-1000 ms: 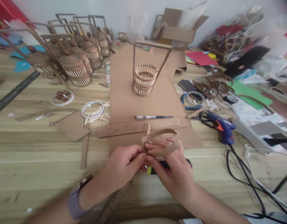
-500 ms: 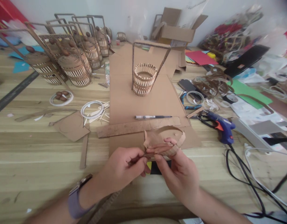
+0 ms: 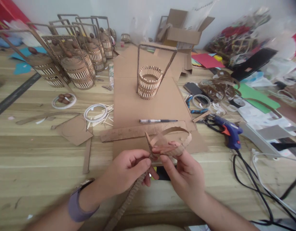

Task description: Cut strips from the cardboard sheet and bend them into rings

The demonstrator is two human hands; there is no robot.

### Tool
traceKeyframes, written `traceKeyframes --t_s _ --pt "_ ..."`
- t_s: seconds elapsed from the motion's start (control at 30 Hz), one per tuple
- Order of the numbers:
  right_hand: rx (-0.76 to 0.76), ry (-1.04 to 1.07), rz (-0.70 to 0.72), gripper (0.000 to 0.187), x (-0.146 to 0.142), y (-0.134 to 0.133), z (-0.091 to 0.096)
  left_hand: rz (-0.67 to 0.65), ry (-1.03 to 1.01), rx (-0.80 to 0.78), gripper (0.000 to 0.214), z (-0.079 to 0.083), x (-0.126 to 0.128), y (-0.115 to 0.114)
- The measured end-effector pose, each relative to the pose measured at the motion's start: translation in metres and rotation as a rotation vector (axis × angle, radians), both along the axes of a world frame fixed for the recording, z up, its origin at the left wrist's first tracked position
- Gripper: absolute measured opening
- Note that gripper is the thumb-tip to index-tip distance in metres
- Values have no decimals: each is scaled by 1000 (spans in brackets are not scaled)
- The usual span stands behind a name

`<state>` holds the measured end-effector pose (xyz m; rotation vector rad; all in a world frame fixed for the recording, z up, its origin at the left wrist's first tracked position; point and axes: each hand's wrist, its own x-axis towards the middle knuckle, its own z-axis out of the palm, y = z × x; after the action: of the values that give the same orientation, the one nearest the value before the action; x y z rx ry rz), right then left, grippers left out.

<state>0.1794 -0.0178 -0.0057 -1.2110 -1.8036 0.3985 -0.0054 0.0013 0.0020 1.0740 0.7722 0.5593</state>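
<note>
A long brown corrugated cardboard strip [image 3: 128,199] runs up from the lower edge into my hands, and its far part curls into a loop. My left hand [image 3: 132,168] pinches the strip near the loop's left side. My right hand [image 3: 183,170] grips the loop's near side between thumb and fingers, with some fingers inside the curl. Beyond them, a small basket [image 3: 150,84] of pale sticks and brown bands stands upright under a tall handle. A pen [image 3: 159,121] and a wide cardboard strip [image 3: 128,132] lie just past the loop.
Several lidded baskets [image 3: 78,72] crowd the back left. A blue glue gun [image 3: 228,131] with cables lies at right, near coiled cardboard strips [image 3: 217,86]. Tape rings [image 3: 95,113], loose sticks and a cut cardboard piece [image 3: 72,130] are at left. A cardboard sheet [image 3: 131,110] covers the middle.
My left fingers have shifted slightly and the strip's end piece at the loop's left now stands narrower and more upright. More of the strip's tail shows below my left hand.
</note>
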Motion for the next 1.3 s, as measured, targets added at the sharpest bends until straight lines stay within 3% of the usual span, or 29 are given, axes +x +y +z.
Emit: traceKeyframes --t_s 0.17,0.53,0.73,0.87,0.97,1.03,1.17,1.23,1.3 --pt "-39 -134 33 11 3 8 4 67 9 -76 31 1 -1 4" --pt "49 -171 66 12 4 11 0 125 -35 -258 30 -1 -3 9" --pt "52 -248 74 14 8 15 -1 77 -40 -331 34 0 -4 11" --pt "-25 -258 207 19 11 19 0 33 -124 -370 37 -4 -6 13" --pt "-118 -205 313 21 16 21 4 -22 -188 -379 40 -8 -8 15" --pt "-143 -174 303 21 21 24 7 -79 -221 -367 46 -10 -11 14" --pt "-176 -4 72 21 37 32 8 -203 -247 -285 54 -8 -19 9" --pt "-235 256 -76 25 43 36 6 -183 -352 -248 57 -6 -22 8" --pt "-345 580 -140 30 45 39 6 -90 -538 -232 58 -7 -24 10"
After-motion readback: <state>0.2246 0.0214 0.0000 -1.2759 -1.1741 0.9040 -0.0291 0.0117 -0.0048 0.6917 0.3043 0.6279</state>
